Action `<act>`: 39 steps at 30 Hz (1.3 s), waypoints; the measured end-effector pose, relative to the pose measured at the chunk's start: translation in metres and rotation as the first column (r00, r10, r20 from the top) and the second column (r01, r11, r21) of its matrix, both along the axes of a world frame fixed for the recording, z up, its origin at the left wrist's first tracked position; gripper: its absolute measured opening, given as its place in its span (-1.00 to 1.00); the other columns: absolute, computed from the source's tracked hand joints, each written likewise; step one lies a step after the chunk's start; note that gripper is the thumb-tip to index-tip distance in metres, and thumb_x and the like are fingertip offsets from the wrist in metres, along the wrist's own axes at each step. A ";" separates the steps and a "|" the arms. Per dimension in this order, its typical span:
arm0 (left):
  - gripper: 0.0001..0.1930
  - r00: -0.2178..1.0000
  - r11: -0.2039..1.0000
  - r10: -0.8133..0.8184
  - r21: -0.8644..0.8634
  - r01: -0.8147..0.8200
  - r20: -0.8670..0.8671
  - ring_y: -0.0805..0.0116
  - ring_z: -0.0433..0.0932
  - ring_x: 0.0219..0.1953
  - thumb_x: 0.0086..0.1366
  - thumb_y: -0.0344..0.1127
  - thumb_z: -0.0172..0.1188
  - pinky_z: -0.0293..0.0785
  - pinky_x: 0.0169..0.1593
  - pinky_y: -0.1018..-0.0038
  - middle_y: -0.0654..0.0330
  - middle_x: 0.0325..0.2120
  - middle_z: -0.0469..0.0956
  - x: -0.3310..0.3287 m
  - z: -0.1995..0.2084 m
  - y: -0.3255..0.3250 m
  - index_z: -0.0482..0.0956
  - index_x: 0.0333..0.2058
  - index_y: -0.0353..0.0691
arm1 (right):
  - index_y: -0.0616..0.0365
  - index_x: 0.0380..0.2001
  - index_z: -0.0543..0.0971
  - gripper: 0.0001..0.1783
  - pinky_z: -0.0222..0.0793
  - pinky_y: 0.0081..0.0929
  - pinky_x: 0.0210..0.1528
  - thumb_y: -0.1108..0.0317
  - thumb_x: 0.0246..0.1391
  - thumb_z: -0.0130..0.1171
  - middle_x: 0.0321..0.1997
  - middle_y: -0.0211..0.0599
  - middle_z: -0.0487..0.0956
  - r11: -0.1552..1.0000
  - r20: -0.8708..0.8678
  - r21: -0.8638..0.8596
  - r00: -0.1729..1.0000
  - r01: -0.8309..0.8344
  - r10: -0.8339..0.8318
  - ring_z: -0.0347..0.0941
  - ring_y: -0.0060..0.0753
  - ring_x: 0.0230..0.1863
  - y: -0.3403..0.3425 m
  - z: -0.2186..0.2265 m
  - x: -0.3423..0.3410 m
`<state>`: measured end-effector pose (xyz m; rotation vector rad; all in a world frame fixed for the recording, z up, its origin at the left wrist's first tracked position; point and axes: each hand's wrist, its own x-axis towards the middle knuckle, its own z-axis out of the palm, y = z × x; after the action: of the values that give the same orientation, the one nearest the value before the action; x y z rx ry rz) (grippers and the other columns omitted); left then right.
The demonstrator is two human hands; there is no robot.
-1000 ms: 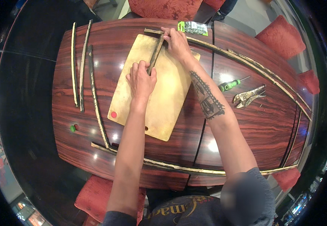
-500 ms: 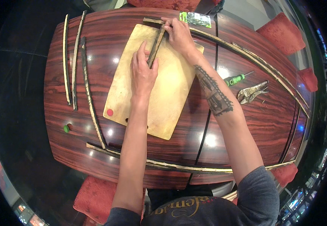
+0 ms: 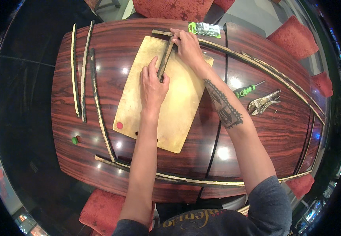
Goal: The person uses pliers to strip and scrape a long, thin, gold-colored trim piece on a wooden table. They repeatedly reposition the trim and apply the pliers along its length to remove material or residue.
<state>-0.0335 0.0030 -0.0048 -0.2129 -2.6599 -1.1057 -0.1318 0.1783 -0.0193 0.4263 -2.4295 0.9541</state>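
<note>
A short, straight, dark strip with tan edging point(image 3: 166, 56) lay slantwise over the far half of the flat, pale yellow board point(image 3: 178, 114). At the board's far edge, the bare right hand point(image 3: 187, 44) pinched the strip's far end; over the board, the bare left hand point(image 3: 153, 87) was spread loosely by its near end, contact unclear. Yellow lettering point(image 3: 197, 220) marked the dark grey shirt point(image 3: 233, 221) nearer than the board. The strip looked scuffed.

Far strip point(image 3: 217, 46) partly behind right fingers point(image 3: 184, 36)
</note>
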 end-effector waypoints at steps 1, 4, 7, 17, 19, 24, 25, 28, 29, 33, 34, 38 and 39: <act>-0.34 1.000 1.000 -0.006 0.012 0.006 0.009 0.11 0.49 -0.12 0.18 -0.47 0.26 0.48 0.01 0.22 0.05 -0.21 0.47 -0.001 0.000 0.000 0.33 0.28 -0.17 | 0.16 -0.26 0.41 -0.90 0.20 -0.14 0.22 0.44 0.23 0.12 0.07 -0.14 0.61 1.000 -0.017 0.000 1.000 -0.005 0.005 0.46 -0.06 0.15 0.000 0.000 -0.001; -0.33 1.000 0.998 -0.015 -0.054 0.014 -0.007 0.11 0.48 -0.09 0.20 -0.47 0.25 0.42 0.08 0.19 0.07 -0.18 0.47 0.002 0.002 0.000 0.31 0.30 -0.15 | 0.16 -0.25 0.40 -0.90 0.21 -0.11 0.22 0.45 0.23 0.12 0.08 -0.14 0.61 1.000 -0.048 0.003 0.999 -0.007 0.007 0.45 -0.05 0.19 -0.002 -0.001 -0.001; -0.30 0.980 0.987 -0.056 -0.159 0.025 -0.192 0.11 0.47 -0.08 0.22 -0.46 0.26 0.36 0.12 0.17 0.11 -0.14 0.52 0.003 0.001 0.000 0.25 0.34 -0.13 | 0.15 -0.24 0.40 -0.90 0.21 -0.11 0.22 0.47 0.23 0.11 0.09 -0.14 0.61 1.000 -0.057 0.005 0.998 -0.026 0.026 0.46 -0.04 0.19 -0.002 -0.001 -0.001; -0.15 1.000 0.991 -0.023 -0.129 0.021 -0.020 0.14 0.49 -0.11 0.22 -0.39 0.28 0.33 0.05 0.17 0.21 -0.13 0.63 0.003 0.007 -0.005 0.06 0.44 -0.13 | 0.11 -0.23 0.45 -0.87 0.23 -0.09 0.16 0.46 0.18 0.18 -0.26 -0.30 0.62 0.973 -0.041 -0.065 0.974 -0.224 0.221 0.52 -0.06 -0.11 -0.024 0.011 0.051; -0.14 0.999 0.987 -0.028 -0.160 0.023 -0.028 0.17 0.49 -0.11 0.23 -0.33 0.27 0.35 -0.01 0.21 0.30 -0.11 0.64 0.002 0.002 -0.002 0.03 0.45 -0.13 | 0.12 -0.22 0.44 -0.86 0.22 -0.12 0.18 0.46 0.19 0.17 -0.27 -0.32 0.63 0.970 0.023 -0.073 0.971 -0.234 0.236 0.55 -0.13 -0.11 -0.025 0.015 0.070; -0.16 0.999 0.989 -0.030 -0.145 0.025 -0.036 0.16 0.49 -0.07 0.24 -0.33 0.23 0.32 0.02 0.19 0.32 -0.09 0.63 0.001 0.004 0.003 0.03 0.45 -0.14 | 0.12 -0.21 0.43 -0.87 0.20 -0.10 0.20 0.41 0.22 0.16 -0.25 -0.31 0.64 0.980 -0.007 0.016 0.980 -0.199 0.199 0.57 -0.19 -0.09 -0.019 0.004 0.078; -0.17 0.999 0.989 -0.028 -0.144 0.022 -0.040 0.16 0.48 -0.06 0.25 -0.33 0.22 0.31 0.03 0.19 0.32 -0.08 0.62 0.001 0.002 0.004 0.03 0.45 -0.14 | 0.12 -0.21 0.43 -0.86 0.20 -0.10 0.21 0.39 0.22 0.16 -0.25 -0.31 0.64 0.979 -0.007 0.020 0.979 -0.203 0.203 0.57 -0.20 -0.09 -0.017 -0.002 0.079; -0.26 0.998 0.989 -0.034 -0.147 0.025 -0.057 0.16 0.48 -0.03 0.25 -0.32 0.20 0.29 0.06 0.18 0.24 -0.09 0.61 0.001 0.004 -0.001 0.14 0.38 -0.15 | 0.08 -0.27 0.47 -0.88 0.19 -0.16 0.19 0.37 0.17 0.20 -0.28 -0.36 0.63 0.985 0.063 0.004 0.983 -0.171 0.170 0.57 -0.26 -0.11 -0.025 0.019 0.079; -0.32 0.998 0.992 -0.025 -0.127 0.018 -0.055 0.15 0.48 -0.02 0.25 -0.32 0.21 0.29 0.06 0.17 0.21 -0.10 0.60 0.001 0.002 0.000 0.19 0.33 -0.15 | 0.04 -0.29 0.51 -0.89 0.19 -0.18 0.19 0.36 0.14 0.23 -0.28 -0.40 0.63 0.984 0.096 0.031 0.980 -0.176 0.173 0.57 -0.29 -0.11 -0.026 0.022 0.077; -0.50 0.999 1.000 0.000 -0.024 -0.001 -0.033 0.14 0.50 -0.01 0.24 -0.32 0.22 0.29 0.06 0.16 0.12 -0.14 0.58 0.001 0.000 0.003 0.34 0.14 -0.16 | -0.05 -0.37 0.59 -0.91 0.19 -0.22 0.17 0.33 0.05 0.32 -0.32 -0.52 0.62 0.978 0.121 0.156 0.985 -0.138 0.120 0.57 -0.39 -0.15 -0.032 0.030 0.072; -0.54 1.000 1.000 0.003 0.009 -0.003 -0.025 0.14 0.50 -0.02 0.23 -0.32 0.23 0.30 0.06 0.15 0.10 -0.15 0.57 0.001 0.000 0.004 0.36 0.09 -0.16 | -0.06 -0.39 0.60 -0.91 0.20 -0.23 0.16 0.33 0.03 0.33 -0.34 -0.55 0.61 0.975 0.100 0.191 0.991 -0.111 0.093 0.57 -0.40 -0.16 -0.033 0.031 0.073; -0.60 1.000 0.996 0.014 0.091 -0.012 -0.025 0.15 0.54 -0.06 0.24 -0.34 0.23 0.32 0.07 0.15 0.11 -0.17 0.58 0.001 -0.004 0.000 0.38 0.03 -0.17 | 0.02 -0.40 0.62 -0.93 0.21 -0.22 0.12 0.30 0.08 0.24 -0.33 -0.40 0.61 0.978 0.119 0.171 0.988 -0.120 0.101 0.58 -0.31 -0.19 -0.034 0.033 0.070; -0.62 1.000 0.993 0.013 0.118 -0.010 -0.022 0.15 0.55 -0.07 0.24 -0.33 0.24 0.32 0.07 0.15 0.11 -0.17 0.59 0.000 -0.005 -0.001 0.39 0.01 -0.18 | 0.03 -0.41 0.61 -0.92 0.22 -0.22 0.11 0.30 0.08 0.25 -0.33 -0.40 0.60 0.978 0.125 0.175 0.988 -0.110 0.089 0.58 -0.30 -0.20 -0.035 0.033 0.069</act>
<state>-0.0333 0.0016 -0.0099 -0.1866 -2.5630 -1.2445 -0.0623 0.1438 0.0137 0.5758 -2.6345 0.8214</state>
